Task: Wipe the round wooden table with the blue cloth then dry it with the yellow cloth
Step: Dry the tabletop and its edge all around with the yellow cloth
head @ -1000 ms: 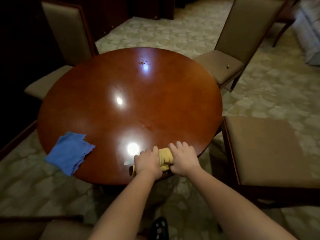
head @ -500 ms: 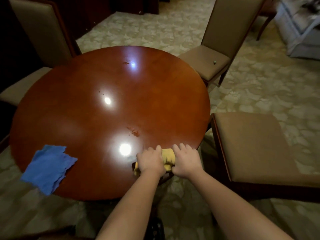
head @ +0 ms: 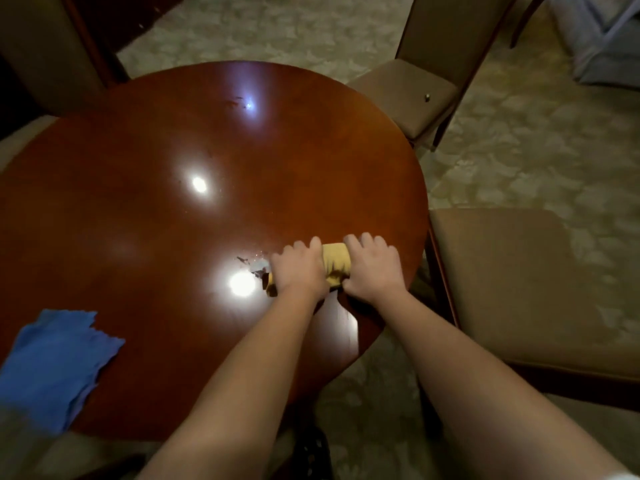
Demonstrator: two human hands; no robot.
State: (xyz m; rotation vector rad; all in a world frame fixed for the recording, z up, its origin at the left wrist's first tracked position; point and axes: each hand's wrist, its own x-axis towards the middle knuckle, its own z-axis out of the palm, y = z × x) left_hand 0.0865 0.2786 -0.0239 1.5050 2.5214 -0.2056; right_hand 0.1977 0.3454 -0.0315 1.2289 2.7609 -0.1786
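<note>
The round wooden table [head: 156, 220] is glossy reddish brown and fills the middle of the head view. A bunched yellow cloth [head: 335, 263] lies on its right part. My left hand [head: 299, 270] and my right hand [head: 372, 266] press down on the cloth side by side, fingers laid over it, and hide most of it. The blue cloth [head: 52, 362] lies flat at the table's near left edge, partly hanging over, away from both hands. A small wet smear [head: 254, 265] shows just left of my left hand.
Three padded chairs stand around the table: one far left [head: 45, 46], one far right [head: 429, 74], one close on the right [head: 540, 289]. Patterned carpet [head: 519, 150] covers the floor. Light furniture [head: 602, 39] stands at the top right.
Both hands have pushed the yellow cloth away from the near edge, further onto the table. The view has moved closer and leftward; the blue cloth has stayed put.
</note>
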